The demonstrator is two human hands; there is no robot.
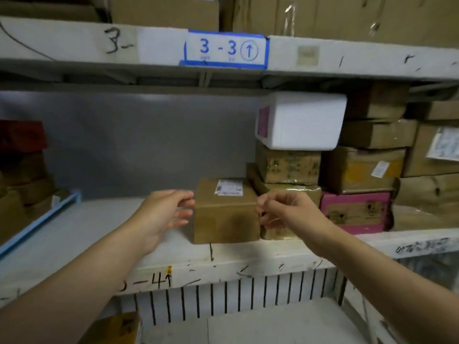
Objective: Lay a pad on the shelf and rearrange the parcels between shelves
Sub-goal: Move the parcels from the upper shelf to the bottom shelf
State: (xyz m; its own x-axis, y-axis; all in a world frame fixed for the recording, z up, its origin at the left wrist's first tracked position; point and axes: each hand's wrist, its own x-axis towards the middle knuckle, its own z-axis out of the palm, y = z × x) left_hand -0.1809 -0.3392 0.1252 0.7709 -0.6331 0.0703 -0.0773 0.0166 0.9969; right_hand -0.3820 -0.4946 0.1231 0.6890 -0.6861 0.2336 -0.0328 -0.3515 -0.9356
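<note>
A small brown cardboard parcel (224, 212) with a white label on top stands near the front edge of the middle shelf (99, 234). My left hand (166, 212) hovers just left of it, fingers spread, empty. My right hand (285, 212) is at the parcel's right side, fingers curled and apart, holding nothing. Whether either hand touches the box is unclear. The shelf surface to the left is pale grey and bare; I cannot tell if a pad lies on it.
Stacked parcels fill the shelf's right part: a white foam box (301, 120), brown cartons (288, 165) and a pink box (355, 211). A blue tray edge (42, 219) and dark boxes (22, 155) stand at left. The upper shelf beam (347, 55) carries large cartons.
</note>
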